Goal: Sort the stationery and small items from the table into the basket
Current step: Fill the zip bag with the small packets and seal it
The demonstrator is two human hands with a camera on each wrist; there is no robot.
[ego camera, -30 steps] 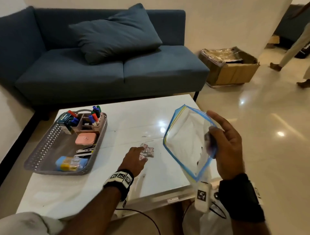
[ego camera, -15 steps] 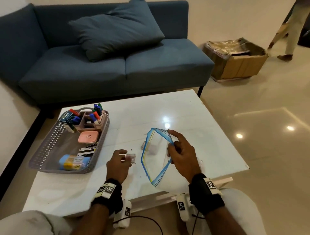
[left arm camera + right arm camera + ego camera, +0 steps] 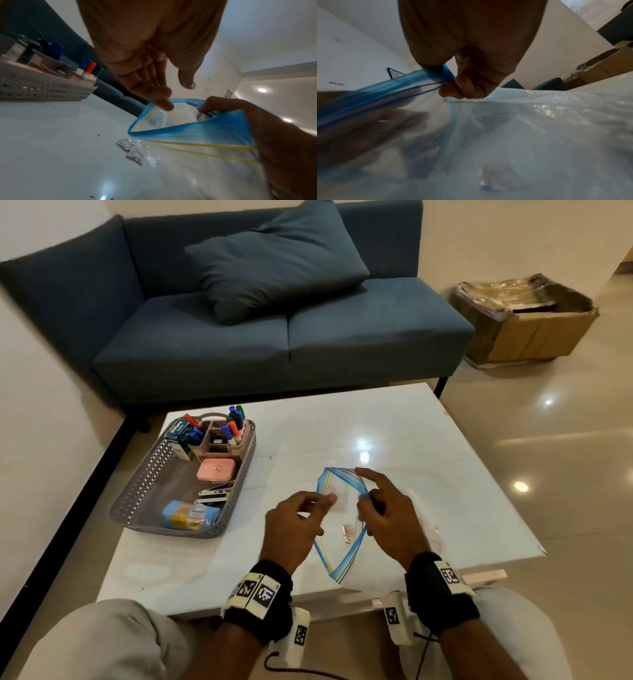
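Fingers of your right hand (image 3: 390, 518) pinched the blue zip edge of the clear bag (image 3: 197, 135), thumb against curled fingers as the right wrist view showed, with the index finger raised clear of the rim. That grip held the mouth of the bag open, facing your left side, while the body of the bag lay on the white table (image 3: 428, 440).

Your left hand (image 3: 294, 529) was at the open mouth with its fingers loose and slightly spread; the left wrist view showed the fingertips (image 3: 164, 102) touching the rim and nothing held between them. Small foil-wrapped items (image 3: 130, 149) lay just below the rim; whether inside the bag or under it could not be told.

To do this step well, you would likely have needed to:
1. Keep the pinch on the zip edge firm so the mouth did not collapse.
2. Release each item well inside the bag, not at the rim.
3. Check the table for stray pieces before sealing.

Farther left, well apart from the bag, the grey basket (image 3: 144, 484) already held a desk organiser with markers (image 3: 233, 422), a pink case (image 3: 215, 470) and a blue-and-yellow packet (image 3: 190, 513). The filled bag would probably go there next.
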